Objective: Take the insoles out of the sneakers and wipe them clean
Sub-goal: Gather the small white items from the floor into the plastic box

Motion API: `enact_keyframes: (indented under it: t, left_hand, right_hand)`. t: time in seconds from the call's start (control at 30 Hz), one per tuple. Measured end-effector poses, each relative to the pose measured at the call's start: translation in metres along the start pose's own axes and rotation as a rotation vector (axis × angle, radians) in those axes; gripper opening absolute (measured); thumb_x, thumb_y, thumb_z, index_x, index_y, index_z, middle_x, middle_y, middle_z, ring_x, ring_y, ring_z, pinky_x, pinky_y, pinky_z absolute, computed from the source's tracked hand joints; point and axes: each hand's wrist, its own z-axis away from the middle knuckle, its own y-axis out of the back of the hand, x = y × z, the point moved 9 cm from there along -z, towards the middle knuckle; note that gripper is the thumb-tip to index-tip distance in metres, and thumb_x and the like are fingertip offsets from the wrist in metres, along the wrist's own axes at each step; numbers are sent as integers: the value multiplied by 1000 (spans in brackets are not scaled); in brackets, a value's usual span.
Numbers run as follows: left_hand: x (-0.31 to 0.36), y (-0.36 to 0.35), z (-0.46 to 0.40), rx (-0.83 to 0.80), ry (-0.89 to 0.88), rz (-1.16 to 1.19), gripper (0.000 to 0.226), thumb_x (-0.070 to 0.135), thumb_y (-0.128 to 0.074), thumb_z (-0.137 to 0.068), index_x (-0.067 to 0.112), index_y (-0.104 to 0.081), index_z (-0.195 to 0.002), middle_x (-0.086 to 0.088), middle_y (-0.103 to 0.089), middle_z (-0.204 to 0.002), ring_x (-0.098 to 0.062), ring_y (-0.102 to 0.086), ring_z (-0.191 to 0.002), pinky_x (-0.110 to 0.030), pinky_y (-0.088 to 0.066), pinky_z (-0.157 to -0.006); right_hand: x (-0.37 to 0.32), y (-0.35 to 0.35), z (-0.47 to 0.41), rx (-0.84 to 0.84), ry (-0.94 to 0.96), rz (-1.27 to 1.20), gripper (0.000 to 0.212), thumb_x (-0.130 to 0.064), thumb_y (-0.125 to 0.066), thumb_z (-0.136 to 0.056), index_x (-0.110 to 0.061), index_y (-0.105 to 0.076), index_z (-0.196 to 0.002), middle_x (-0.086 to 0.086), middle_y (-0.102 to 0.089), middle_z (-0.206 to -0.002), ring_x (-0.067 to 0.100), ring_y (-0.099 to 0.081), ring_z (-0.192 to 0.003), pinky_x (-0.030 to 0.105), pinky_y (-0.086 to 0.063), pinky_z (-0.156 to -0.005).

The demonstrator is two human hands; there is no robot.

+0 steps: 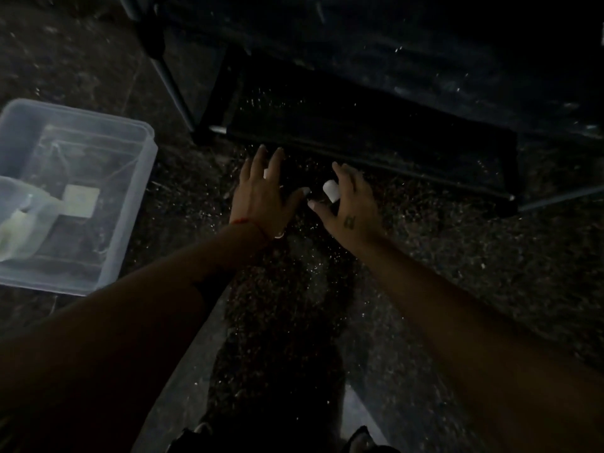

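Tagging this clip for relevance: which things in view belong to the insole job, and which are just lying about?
Job:
left hand, fingers spread over something too dark to identify
right hand, with a small white object at its fingers
no sneaker or insole can be made out

Lying about:
clear tub on the floor
dark rack behind the hands

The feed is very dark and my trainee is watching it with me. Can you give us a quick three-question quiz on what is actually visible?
1. True or false: the clear plastic bin sits on the person's right side.
2. The fingers of the left hand are: A) curled round an insole; B) straight and spread above the dark floor; C) inside the bin.
3. Fill in: the small tattoo is on the back of the ___ hand.

Key: 1 false, it is on the left; 2 B; 3 right.
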Motion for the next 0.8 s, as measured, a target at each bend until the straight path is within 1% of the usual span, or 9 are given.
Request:
enact_keyframes:
  t: [0.13,0.23,0.3,0.37,0.53,0.57,0.63,0.7,0.8]
  left_hand:
    - [-7,-5,-15,37,30,4,60,36,-47,-96,13,-28,-147,-14,-23,-154,-33,-21,-141,-39,-24,-113]
    - [-15,-7,-19,66,80,25,40,20,-49,-95,9,-49,-134,-19,-49,-135,-34,-41,-127,-38,-36,-103]
    - [-18,-5,-19,99,103,57,36,15,-53,-92,9,-55,-127,-19,-57,-125,-34,-48,-119,-38,-42,-98]
    - [-19,-2,-18,117,127,101,35,12,-57,-89,8,-58,-124,-17,-59,-123,-32,-51,-116,-35,-42,-96]
    - [-22,14,-2,163,116,212,24,7,-56,-87,3,-64,-109,-16,-63,-113,-32,-58,-105,-30,-43,-80]
    - [-23,19,3,168,89,218,22,7,-55,-87,2,-64,-106,-17,-64,-110,-33,-59,-102,-27,-43,-77]
    - [-22,31,17,193,5,198,23,6,-59,-85,-1,-66,-106,-19,-64,-107,-33,-60,-98,-23,-38,-73]
    - [-24,44,31,225,-56,186,26,7,-61,-84,0,-67,-109,-20,-64,-108,-33,-60,-98,-23,-39,-76]
    - [-42,62,49,266,-52,167,26,5,-61,-85,2,-67,-110,-19,-63,-109,-33,-61,-98,-24,-41,-78]
  right_hand:
    - [3,-13,-8,30,0,38,56,-28,-56,-89,-11,-36,-139,15,-36,-143,33,-33,-130,39,-36,-101]
    - [-1,-10,-4,148,58,99,41,-12,-57,-86,-5,-54,-126,18,-60,-118,38,-51,-106,42,-46,-86]
    - [-1,-6,-1,216,81,104,36,-6,-57,-83,-5,-59,-119,16,-65,-107,36,-56,-96,36,-46,-81]
    - [-1,-5,1,214,71,78,34,-2,-56,-84,-5,-60,-118,15,-65,-108,33,-54,-97,26,-40,-79]
    - [2,-5,16,260,6,-41,31,0,-57,-82,-9,-63,-111,10,-67,-104,31,-56,-95,17,-32,-79]
    - [-1,-8,19,260,12,-60,29,-2,-57,-82,-10,-63,-110,9,-67,-104,31,-57,-94,19,-34,-81]
    - [-15,-13,26,252,76,-89,25,-7,-57,-83,-10,-62,-108,9,-66,-103,32,-58,-94,33,-43,-85]
    - [-32,-15,32,243,135,-149,20,-8,-58,-85,-8,-60,-105,10,-66,-101,30,-59,-94,40,-50,-79]
    - [-61,-23,39,182,165,-229,24,-9,-63,-84,-8,-58,-108,11,-62,-107,27,-58,-97,32,-49,-78]
